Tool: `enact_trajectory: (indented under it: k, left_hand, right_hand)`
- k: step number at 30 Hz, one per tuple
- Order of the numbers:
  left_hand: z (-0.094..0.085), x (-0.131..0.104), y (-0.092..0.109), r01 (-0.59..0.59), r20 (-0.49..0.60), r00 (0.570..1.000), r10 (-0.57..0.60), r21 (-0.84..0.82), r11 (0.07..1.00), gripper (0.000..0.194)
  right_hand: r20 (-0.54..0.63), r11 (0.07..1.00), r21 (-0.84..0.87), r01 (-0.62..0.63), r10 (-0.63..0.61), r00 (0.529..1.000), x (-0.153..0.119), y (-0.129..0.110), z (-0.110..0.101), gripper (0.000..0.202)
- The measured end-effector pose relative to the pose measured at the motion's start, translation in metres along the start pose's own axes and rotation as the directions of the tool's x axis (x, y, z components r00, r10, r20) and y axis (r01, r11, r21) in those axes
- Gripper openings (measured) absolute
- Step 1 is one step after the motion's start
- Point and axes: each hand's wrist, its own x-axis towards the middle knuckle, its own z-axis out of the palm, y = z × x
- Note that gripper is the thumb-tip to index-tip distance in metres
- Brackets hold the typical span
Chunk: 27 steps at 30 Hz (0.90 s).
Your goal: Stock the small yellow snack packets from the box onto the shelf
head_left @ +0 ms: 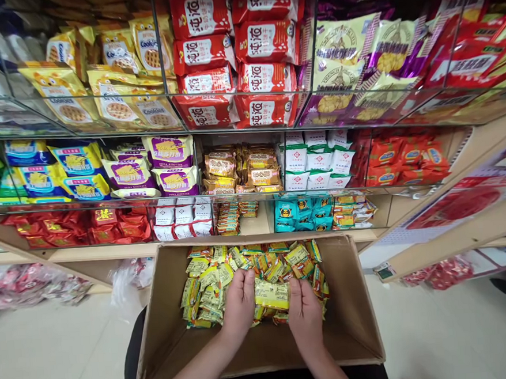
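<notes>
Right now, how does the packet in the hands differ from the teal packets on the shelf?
The held packet is mainly yellow; the teal packets are blue-green. The held packet is gripped at both ends by the left hand and right hand; the teal packets sit stacked on the shelf. Both have printed wrappers.

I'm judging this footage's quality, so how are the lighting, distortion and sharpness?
Head view: good light on the held packet, dimmer in the top right corner; head view: shelving slants and stretches near the edges, as with a wide lens; head view: packet outline clear, small print too soft to read.
</notes>
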Motion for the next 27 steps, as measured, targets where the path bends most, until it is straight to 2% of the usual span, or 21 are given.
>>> enact_trajectory:
  k: [2, 3, 4, 5, 7, 8, 9, 10, 11, 12, 14, 16, 17, 19, 20, 23, 27]
  left_hand:
    - [0.000, -0.001, 0.003, 0.116, 0.033, 0.993, -0.113, -0.111, 0.987, 0.030]
    - [-0.001, -0.002, 0.007, 0.230, 0.082, 0.973, -0.217, -0.202, 0.952, 0.030]
    - [-0.002, -0.003, 0.011, 0.370, 0.174, 0.927, -0.331, -0.305, 0.878, 0.031]
    - [-0.002, -0.005, 0.016, 0.514, 0.303, 0.856, -0.419, -0.397, 0.761, 0.033]
    - [-0.004, -0.007, 0.026, 0.718, 0.547, 0.695, -0.466, -0.492, 0.493, 0.038]
    - [-0.004, -0.007, 0.030, 0.763, 0.612, 0.646, -0.456, -0.510, 0.397, 0.038]
    - [-0.005, -0.007, 0.032, 0.778, 0.634, 0.628, -0.451, -0.531, 0.337, 0.034]
    - [-0.005, -0.006, 0.033, 0.773, 0.629, 0.631, -0.454, -0.557, 0.303, 0.030]
    - [-0.006, -0.005, 0.032, 0.759, 0.615, 0.644, -0.454, -0.585, 0.285, 0.027]
    - [-0.007, -0.003, 0.031, 0.744, 0.606, 0.661, -0.443, -0.608, 0.277, 0.028]
    - [-0.010, -0.001, 0.027, 0.721, 0.613, 0.689, -0.387, -0.637, 0.273, 0.032]
    - [-0.014, 0.001, 0.026, 0.723, 0.633, 0.689, -0.353, -0.630, 0.283, 0.036]
    - [-0.016, 0.001, 0.026, 0.724, 0.635, 0.689, -0.350, -0.623, 0.296, 0.037]
    - [-0.019, 0.001, 0.030, 0.729, 0.637, 0.685, -0.353, -0.594, 0.341, 0.040]
    - [-0.021, 0.000, 0.032, 0.730, 0.640, 0.682, -0.354, -0.572, 0.374, 0.043]
    - [-0.025, -0.001, 0.034, 0.726, 0.657, 0.668, -0.349, -0.473, 0.499, 0.057]
    - [-0.029, -0.004, 0.031, 0.640, 0.654, 0.690, -0.310, -0.352, 0.683, 0.064]
  right_hand:
    - [-0.027, 0.988, -0.041, 0.147, -0.149, 0.989, 0.002, 0.001, -0.003, 0.023]
    - [-0.028, 0.966, -0.066, 0.248, -0.250, 0.968, 0.003, 0.002, -0.005, 0.019]
    - [-0.018, 0.931, -0.090, 0.354, -0.357, 0.934, 0.003, 0.003, -0.006, 0.014]
    - [0.006, 0.885, -0.107, 0.454, -0.456, 0.890, 0.003, 0.003, -0.007, 0.013]
    - [0.077, 0.788, -0.110, 0.605, -0.600, 0.796, -0.002, 0.000, -0.008, 0.017]
    - [0.124, 0.752, -0.095, 0.653, -0.642, 0.757, -0.005, -0.002, -0.008, 0.018]
    - [0.176, 0.726, -0.060, 0.685, -0.668, 0.723, -0.009, -0.005, -0.008, 0.018]
    - [0.227, 0.716, -0.007, 0.698, -0.679, 0.698, -0.012, -0.008, -0.008, 0.017]
    - [0.257, 0.727, 0.049, 0.685, -0.672, 0.695, -0.015, -0.011, -0.008, 0.016]
    - [0.266, 0.760, 0.103, 0.642, -0.643, 0.718, -0.018, -0.014, -0.009, 0.015]
    - [0.225, 0.865, 0.185, 0.466, -0.498, 0.837, -0.019, -0.016, -0.011, 0.012]
    - [0.173, 0.950, 0.237, 0.201, -0.245, 0.954, -0.016, -0.014, -0.012, 0.013]
    - [0.170, 0.963, 0.262, 0.070, -0.117, 0.978, -0.013, -0.013, -0.012, 0.014]
    - [0.219, 0.948, 0.297, -0.112, 0.046, 0.975, -0.008, -0.009, -0.012, 0.019]
    - [0.261, 0.943, 0.296, -0.154, 0.075, 0.962, -0.006, -0.007, -0.012, 0.027]
    - [0.438, 0.966, 0.228, -0.120, 0.008, 0.899, -0.001, -0.006, -0.016, 0.045]
    - [0.603, 0.983, 0.180, -0.045, -0.074, 0.794, 0.007, -0.016, -0.025, 0.029]
